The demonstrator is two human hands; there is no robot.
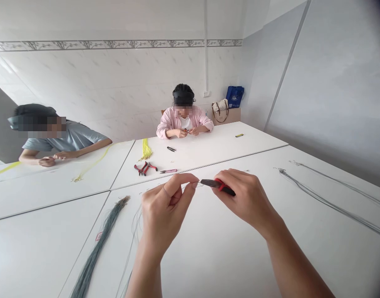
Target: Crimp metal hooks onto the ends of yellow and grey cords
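My left hand (165, 209) pinches a thin cord end between thumb and forefinger; the tiny piece at its tip is too small to make out. In my right hand (244, 196) is a pair of pliers (212, 183) with dark jaws and red-and-black handles. The jaw tips point left and meet the small end at my left fingertips. Loose grey cord (134, 231) hangs down beside my left wrist. To the left, a thick bundle of grey-green cords (98, 244) lies on the white table (215, 256).
More grey cords (326, 198) stretch along the right side. Farther off lie red-handled pliers (145, 168), a pink-handled tool (168, 171), small snips (171, 149), a yellow cord bundle (145, 150) and a yellow-and-black item (239, 135). Two people (185, 118) sit across, hands on their work.
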